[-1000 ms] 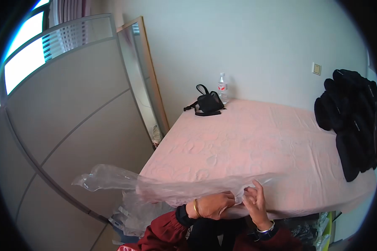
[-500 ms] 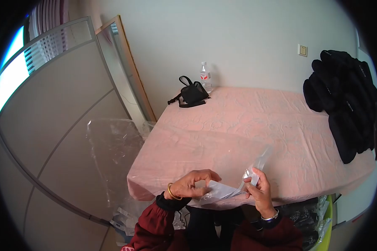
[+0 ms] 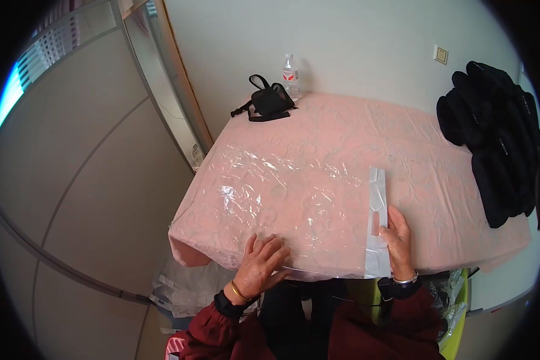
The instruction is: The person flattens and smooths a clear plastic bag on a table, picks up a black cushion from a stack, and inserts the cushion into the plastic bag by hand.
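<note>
A clear plastic bag (image 3: 270,198) lies spread over the pink-covered table. Along its right end runs a white strip (image 3: 376,192) with an oval handle slot. My left hand (image 3: 261,264) rests palm down on the front edge of the bag, its fingers stretched out. With the thumb on top, my right hand (image 3: 397,240) grips the white strip of the bag beside the slot. The fingers under the strip are partly hidden.
Black padded items (image 3: 489,138) are heaped at the table's right side. At the back stand a black strapped pouch (image 3: 270,102) and a water bottle (image 3: 290,78). Below the front edge are clear plastic bags (image 3: 186,288) and a green bin (image 3: 459,324). A partition (image 3: 60,150) borders the left.
The bag, earlier partly raised and bunched near the white strip, now lies flat on the table. My left hand has released the strip and moved left; the view has shifted slightly.
</note>
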### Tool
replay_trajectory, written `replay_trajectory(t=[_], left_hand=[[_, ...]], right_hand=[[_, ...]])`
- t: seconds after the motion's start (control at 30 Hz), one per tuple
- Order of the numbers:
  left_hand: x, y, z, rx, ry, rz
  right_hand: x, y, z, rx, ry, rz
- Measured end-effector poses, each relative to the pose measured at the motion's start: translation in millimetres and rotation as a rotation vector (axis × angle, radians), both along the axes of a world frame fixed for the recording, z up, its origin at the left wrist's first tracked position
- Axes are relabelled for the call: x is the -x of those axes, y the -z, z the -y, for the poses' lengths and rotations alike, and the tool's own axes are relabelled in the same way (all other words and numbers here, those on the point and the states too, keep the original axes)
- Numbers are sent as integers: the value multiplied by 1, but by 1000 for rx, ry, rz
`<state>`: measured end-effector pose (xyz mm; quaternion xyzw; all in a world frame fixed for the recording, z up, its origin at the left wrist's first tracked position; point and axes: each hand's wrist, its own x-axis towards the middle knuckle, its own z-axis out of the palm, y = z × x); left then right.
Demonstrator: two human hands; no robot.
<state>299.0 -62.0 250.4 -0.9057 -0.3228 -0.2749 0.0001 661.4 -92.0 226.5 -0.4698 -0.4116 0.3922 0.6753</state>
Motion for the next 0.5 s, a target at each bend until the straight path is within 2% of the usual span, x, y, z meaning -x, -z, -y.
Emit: replay_trajectory(t=[0.07,0.1,0.2,0.23,0.3,0.33,0.43,0.5], left_hand=[[-3,11,-3,-9,3,46],[-5,15,-4,-22,10,91],[-15,17,-4,-62,-7,152],[-18,15,-5,-91,-22,160],[-27,12,-5,-109,-37,160],[-33,10,-5,-126,-19,152],[-42,9,-4,-158,20,136],[-40,11,-6,-199,-10,106]], right_hand=[[-1,5,-1,-71,157,275],[2,-2,6,-69,152,278],[32,-68,52,-227,139,1100],[42,-78,62,-221,132,1100],[60,-87,77,-339,-188,1269],[63,-85,77,-331,-194,1263],[67,-72,70,-122,-185,1487],[57,-55,65,-93,-167,1483]])
